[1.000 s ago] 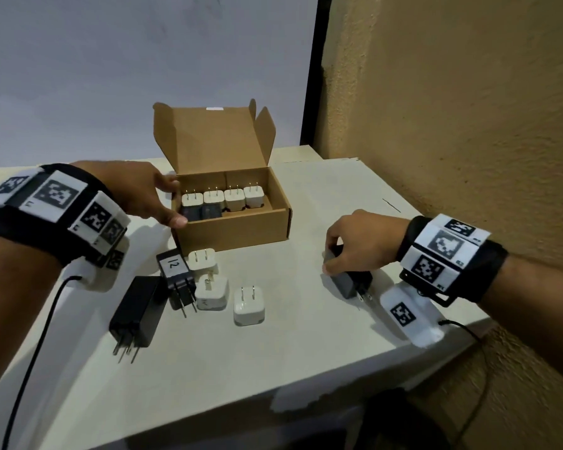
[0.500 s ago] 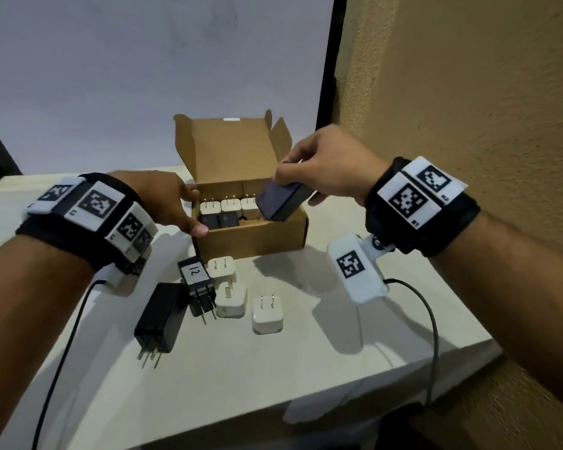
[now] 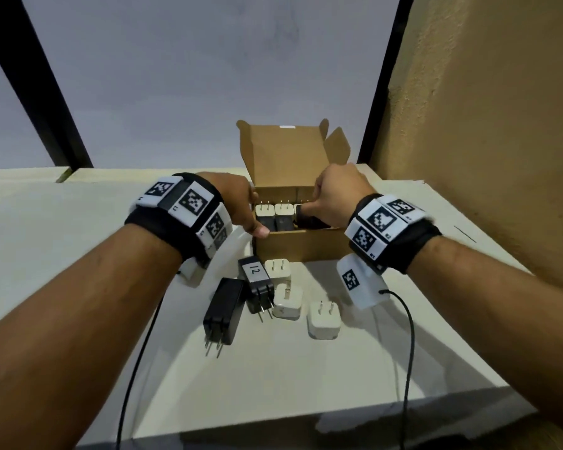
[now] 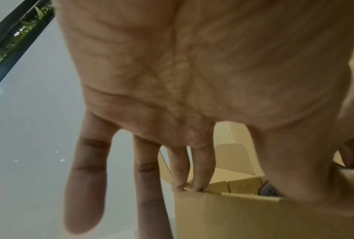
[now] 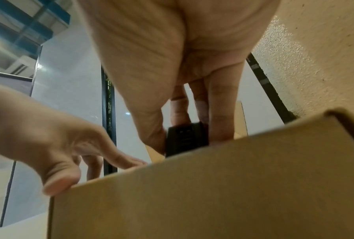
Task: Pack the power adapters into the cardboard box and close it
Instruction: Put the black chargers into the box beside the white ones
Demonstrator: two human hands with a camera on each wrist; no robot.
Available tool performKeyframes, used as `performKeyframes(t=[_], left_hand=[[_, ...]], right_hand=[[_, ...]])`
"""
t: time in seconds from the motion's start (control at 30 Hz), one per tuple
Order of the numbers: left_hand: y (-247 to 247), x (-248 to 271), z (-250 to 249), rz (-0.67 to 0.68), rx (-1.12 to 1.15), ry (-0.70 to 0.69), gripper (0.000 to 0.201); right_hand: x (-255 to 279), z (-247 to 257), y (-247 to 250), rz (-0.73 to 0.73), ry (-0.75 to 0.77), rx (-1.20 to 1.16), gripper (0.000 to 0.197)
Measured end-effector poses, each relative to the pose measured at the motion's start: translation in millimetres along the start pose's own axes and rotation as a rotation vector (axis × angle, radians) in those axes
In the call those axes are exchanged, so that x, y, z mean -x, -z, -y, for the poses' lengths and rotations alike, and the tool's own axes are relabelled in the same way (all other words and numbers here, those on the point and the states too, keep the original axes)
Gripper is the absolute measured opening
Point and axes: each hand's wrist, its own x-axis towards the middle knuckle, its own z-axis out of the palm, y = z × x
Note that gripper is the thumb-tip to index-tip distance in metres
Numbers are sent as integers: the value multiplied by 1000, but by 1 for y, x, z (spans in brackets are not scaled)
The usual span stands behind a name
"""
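Note:
The cardboard box (image 3: 306,248) stands open on the table with its lid upright. Inside it, white adapters (image 3: 275,210) stand in a back row, prongs up, with dark ones (image 3: 283,224) in front. My right hand (image 3: 309,206) grips a dark adapter (image 5: 186,139) and holds it down inside the box's right end. My left hand (image 3: 254,216) steadies the box's left front corner. Its thumb lies on the front rim, and two straight fingertips (image 4: 198,182) rest on the left wall. Loose in front of the box lie a long black adapter (image 3: 223,310), a black one labelled 12 (image 3: 257,284) and three white ones (image 3: 324,319).
A rough tan wall (image 3: 485,157) runs close along the table's right side. The table's front edge (image 3: 306,427) lies below the loose adapters. A black cable (image 3: 407,352) hangs from my right wrist and another cable (image 3: 137,368) from my left.
My right hand picked the dark adapter up from the table's right side, carried it over the box and lowered it into the right end. My left hand stayed on the box corner.

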Motion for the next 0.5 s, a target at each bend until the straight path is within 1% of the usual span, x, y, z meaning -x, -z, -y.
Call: performKeyframes(t=[0.03,0.1,0.13,0.17,0.2,0.23,0.33,0.4,0.47,0.5], left_hand=[[0,0,1,2,0,2,38],[1,1,0,-2,4,12,39],[0,0,0,-6,4,3,53],[-1,1,-1,-10,-2,1,72],[-1,1,-1,-21,-4,2,83],[-1,1,-1,-31,2,-2,87],[-1,3,-1,-32,21,-7,88],[0,4,-2,-34,18,-12,88],[0,6,-2,-39,26,-20,87],[0,7,-2,-41,37,-24,86]], right_hand=[[1,1,-4,1,-2,4,31],[4,2,-11,2,-3,4,29],[5,2,-14,10,-3,12,28],[7,3,-16,21,0,29,28],[8,3,-18,30,4,49,26],[9,3,-18,35,4,62,26],[7,4,-14,96,-28,55,27],[4,5,-9,178,-49,47,29],[1,6,-4,262,-44,48,37],[0,6,-3,293,-35,32,37]])
